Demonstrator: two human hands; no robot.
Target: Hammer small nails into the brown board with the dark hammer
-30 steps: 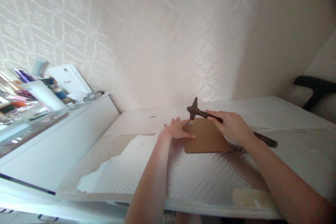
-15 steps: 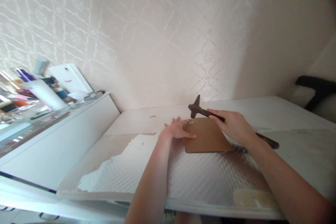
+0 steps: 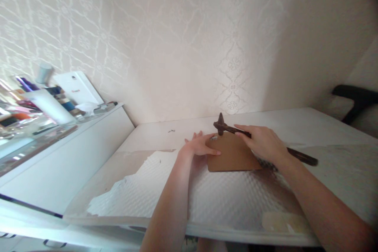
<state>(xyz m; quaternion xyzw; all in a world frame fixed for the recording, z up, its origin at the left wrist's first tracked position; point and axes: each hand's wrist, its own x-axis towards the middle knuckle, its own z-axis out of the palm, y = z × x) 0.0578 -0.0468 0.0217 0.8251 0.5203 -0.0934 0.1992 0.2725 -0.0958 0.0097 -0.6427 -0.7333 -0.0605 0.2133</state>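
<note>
A hammer (image 3: 220,124) with a dark head and dark handle is in my right hand (image 3: 261,141), whose fingers are wrapped round the handle. Its head is over the far edge of a brown board (image 3: 233,155). My left hand (image 3: 201,144) lies at the board's left edge with its fingers spread and its thumb on the surface. By the left index finger is a row of small metal pieces (image 3: 214,138), too small to name for certain. The hammer head hides part of the board's far edge.
Under the board is a white quilted sheet (image 3: 132,189) on a white table. Small dark bits (image 3: 171,130) lie farther back. On the left, a white cabinet (image 3: 73,161) carries bottles and a white box (image 3: 78,86). A black chair armrest (image 3: 352,96) stands at the right.
The hammer head has come down toward the board's far edge, and its handle end has shifted slightly right. My left hand and the board have stayed in place.
</note>
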